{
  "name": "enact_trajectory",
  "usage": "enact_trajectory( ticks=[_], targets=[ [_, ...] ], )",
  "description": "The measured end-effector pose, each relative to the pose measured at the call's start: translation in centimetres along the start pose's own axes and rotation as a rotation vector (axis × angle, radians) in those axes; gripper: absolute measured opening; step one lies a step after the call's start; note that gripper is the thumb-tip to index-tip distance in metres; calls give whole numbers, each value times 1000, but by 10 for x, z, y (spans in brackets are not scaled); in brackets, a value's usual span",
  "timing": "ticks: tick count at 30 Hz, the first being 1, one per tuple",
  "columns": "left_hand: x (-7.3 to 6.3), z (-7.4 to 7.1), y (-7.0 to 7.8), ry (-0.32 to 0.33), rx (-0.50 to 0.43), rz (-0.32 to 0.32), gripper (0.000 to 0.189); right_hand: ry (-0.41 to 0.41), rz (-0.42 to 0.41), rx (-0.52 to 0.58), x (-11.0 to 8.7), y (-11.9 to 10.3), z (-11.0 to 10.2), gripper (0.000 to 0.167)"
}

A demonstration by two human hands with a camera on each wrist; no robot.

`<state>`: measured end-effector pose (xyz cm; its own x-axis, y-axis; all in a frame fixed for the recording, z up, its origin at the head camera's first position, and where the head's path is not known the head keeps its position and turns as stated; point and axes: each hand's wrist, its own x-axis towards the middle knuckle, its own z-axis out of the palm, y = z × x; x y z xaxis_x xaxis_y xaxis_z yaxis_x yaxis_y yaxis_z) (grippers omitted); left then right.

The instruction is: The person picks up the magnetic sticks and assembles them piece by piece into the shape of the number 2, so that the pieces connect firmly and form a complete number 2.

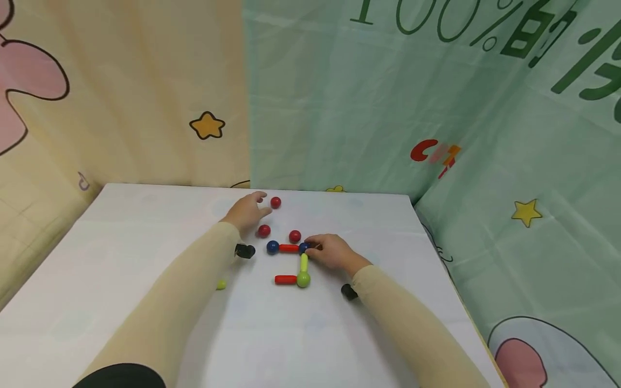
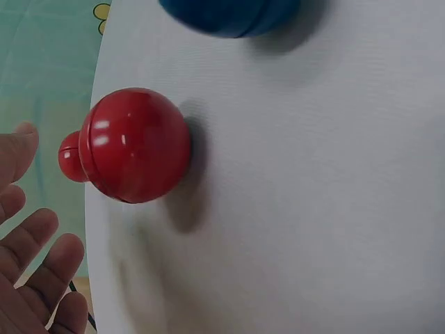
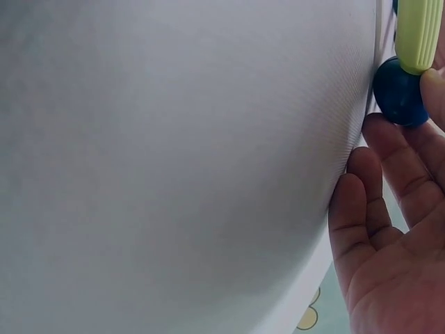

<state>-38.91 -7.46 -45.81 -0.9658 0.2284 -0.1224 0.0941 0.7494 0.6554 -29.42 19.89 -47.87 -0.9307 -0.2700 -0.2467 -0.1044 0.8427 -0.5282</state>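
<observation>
On the white table (image 1: 262,334), nearest, a glossy lime-green ball (image 1: 303,279) joins a ribbed lime-green rod (image 1: 304,263) leading to a glossy dark-blue ball (image 1: 303,248), pinched by the right hand (image 1: 333,252); steadying that ball should keep the joint straight. Farther, the left hand (image 1: 246,212), loosely spread, holds nothing near 3 glossy red balls (image 1: 264,231). A beige sleeve (image 1: 186,285) partly hides a lime-green piece (image 1: 221,284), shape unclear.

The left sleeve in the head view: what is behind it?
Past the left sleeve, part of a yellow-green piece shows on the white table. The sleeve covers the rest; its full shape is hidden.
</observation>
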Motion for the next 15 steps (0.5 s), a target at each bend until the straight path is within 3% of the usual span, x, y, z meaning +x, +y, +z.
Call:
enact_trajectory(
  ticks=[7,15],
  targets=[
    [21,9,3,-23,-56,-91,67,0,0,-1,-1,0,6,39],
    [32,13,14,-60,83,-34,56,30,-49,-35,-2,4,4,37]
  ],
)
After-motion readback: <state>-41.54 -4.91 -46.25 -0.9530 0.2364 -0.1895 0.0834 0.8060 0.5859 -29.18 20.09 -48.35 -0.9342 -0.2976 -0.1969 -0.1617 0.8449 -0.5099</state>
